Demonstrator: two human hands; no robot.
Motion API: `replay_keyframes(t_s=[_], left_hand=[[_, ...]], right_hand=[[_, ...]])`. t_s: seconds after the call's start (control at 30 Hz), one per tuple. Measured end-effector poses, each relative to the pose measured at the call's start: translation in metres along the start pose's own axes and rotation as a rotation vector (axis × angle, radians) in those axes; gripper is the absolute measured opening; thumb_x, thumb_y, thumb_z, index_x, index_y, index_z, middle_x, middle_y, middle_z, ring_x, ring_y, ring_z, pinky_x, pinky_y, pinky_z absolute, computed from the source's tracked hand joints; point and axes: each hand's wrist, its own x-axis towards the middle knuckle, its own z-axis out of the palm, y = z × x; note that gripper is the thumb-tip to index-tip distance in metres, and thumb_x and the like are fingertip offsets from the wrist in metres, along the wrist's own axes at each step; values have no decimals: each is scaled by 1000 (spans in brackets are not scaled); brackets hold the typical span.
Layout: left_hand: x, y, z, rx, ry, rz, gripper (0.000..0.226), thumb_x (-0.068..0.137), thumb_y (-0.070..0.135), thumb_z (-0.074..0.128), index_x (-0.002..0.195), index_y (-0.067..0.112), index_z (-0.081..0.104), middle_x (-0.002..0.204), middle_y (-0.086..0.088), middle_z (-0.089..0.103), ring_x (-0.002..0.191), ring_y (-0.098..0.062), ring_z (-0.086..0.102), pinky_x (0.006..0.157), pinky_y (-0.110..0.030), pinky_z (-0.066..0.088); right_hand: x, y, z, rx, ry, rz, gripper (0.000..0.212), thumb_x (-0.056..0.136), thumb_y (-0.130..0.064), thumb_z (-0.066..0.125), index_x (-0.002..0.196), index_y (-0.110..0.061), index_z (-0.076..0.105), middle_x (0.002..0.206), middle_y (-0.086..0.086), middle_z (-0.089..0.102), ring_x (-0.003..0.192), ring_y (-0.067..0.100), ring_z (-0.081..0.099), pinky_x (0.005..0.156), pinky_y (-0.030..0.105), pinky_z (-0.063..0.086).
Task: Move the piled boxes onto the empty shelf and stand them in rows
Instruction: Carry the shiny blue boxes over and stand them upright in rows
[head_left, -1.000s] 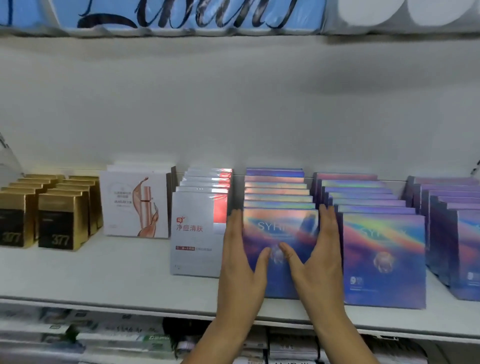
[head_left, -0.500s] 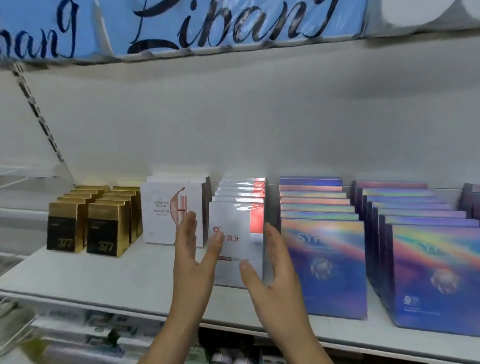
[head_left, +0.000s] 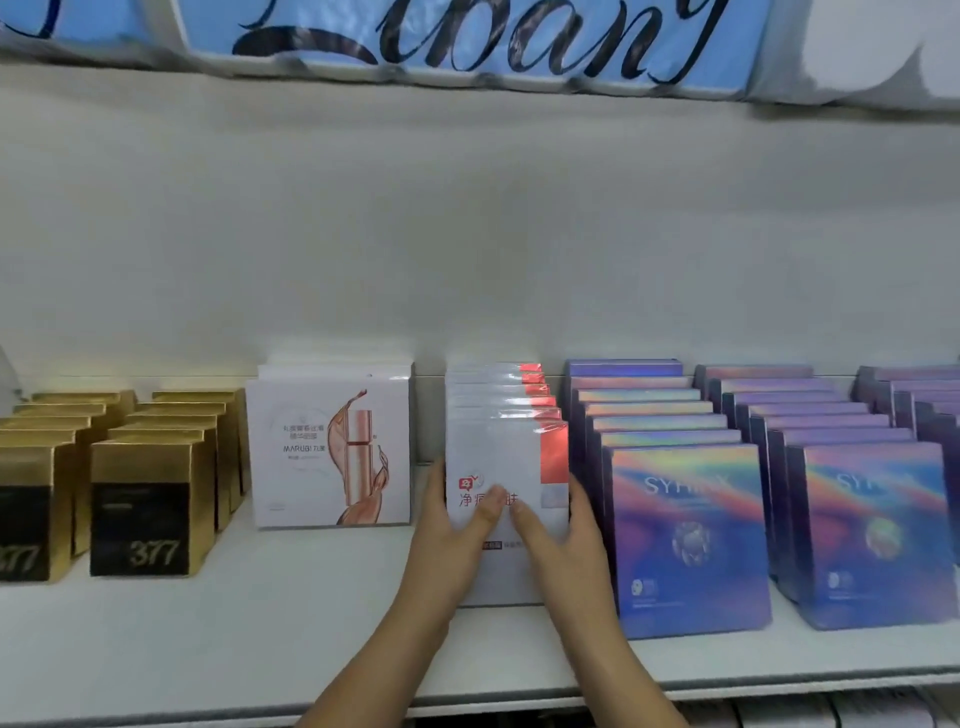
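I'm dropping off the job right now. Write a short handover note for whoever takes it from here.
Left hand: open, fingers flat along the left side of the front white-and-red box, thumb on its face.
Right hand: open, flat against that box's right side, beside the holographic boxes.
Done: gold boxes, white MARUBI boxes, white-and-red and holographic rows stand on the shelf.
Left: square this row; no pile is in view, so check for more boxes.

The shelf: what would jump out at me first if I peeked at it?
The shiny rainbow boxes, standing in rows on the right, would catch your eye first. In the middle, the left hand and right hand rest on the front white-and-red box, one at each side. Gold 377 boxes stand on the left.
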Motion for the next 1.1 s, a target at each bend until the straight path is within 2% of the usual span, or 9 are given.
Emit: replay_keyframes(t_s=[0.13,0.3,0.43,0.57,0.67,0.83,0.93,1.03,1.1], left_hand=[[6,-7,-2,-23,-4,30,49,94,30,69,139,31,50,121,16,69,102,8,67,93,-21,56],[9,-12,-6,-32,-3,45,50,93,25,71,139,29,50,117,20,68,99,12,66,84,-10,53],[9,-14,-5,-19,7,47,58,92,29,72,144,29,46,121,18,66,102,10,65,94,-23,57],[-1,-1,-5,-6,59,59,72,90,26,75,151,29,36,139,8,59,113,5,62,98,-25,56],[-15,25,-20,119,162,209,81,93,31,72,157,38,23,158,25,27,142,8,29,115,-19,30],[-37,47,-75,147,310,362,69,91,39,65,151,47,31,153,38,28,136,26,25,101,-3,34],[-34,40,-110,148,367,291,61,96,35,65,149,47,37,149,36,37,137,16,33,108,-17,35],[-29,33,-141,87,318,177,52,98,26,63,146,40,46,149,24,47,137,5,42,111,-25,39],[-23,31,-155,30,314,144,49,100,20,61,144,36,49,145,20,52,134,4,47,98,-14,45]], right_hand=[[1,7,7,-59,74,-36,47,90,-35,74,133,-32,57,121,-14,71,113,3,66,102,39,54],[-2,3,10,-163,91,-47,59,90,-38,70,143,-32,46,121,-27,63,108,-18,59,91,11,52],[-9,-5,13,-312,142,-97,77,88,-46,68,153,-34,29,129,-23,53,110,-15,54,79,1,45],[-16,-12,19,-598,242,-276,82,93,-34,69,157,-35,18,154,-10,38,135,0,37,95,12,45],[-24,-23,19,-677,312,-437,86,90,-36,71,157,-35,17,164,-11,24,151,6,20,107,32,47],[-52,-70,29,-99,109,-426,59,91,-46,65,144,-45,39,150,-31,39,137,-5,41,98,12,44],[-54,-82,60,38,-138,-272,55,84,-57,61,136,-55,40,142,-35,47,131,-8,47,96,5,41],[-53,-78,95,37,-306,-126,72,80,-66,54,145,-55,27,150,-31,35,133,-9,36,104,14,31],[-53,-74,111,18,-338,-33,84,80,-69,50,154,-46,17,149,-28,30,130,-7,30,103,21,27]])
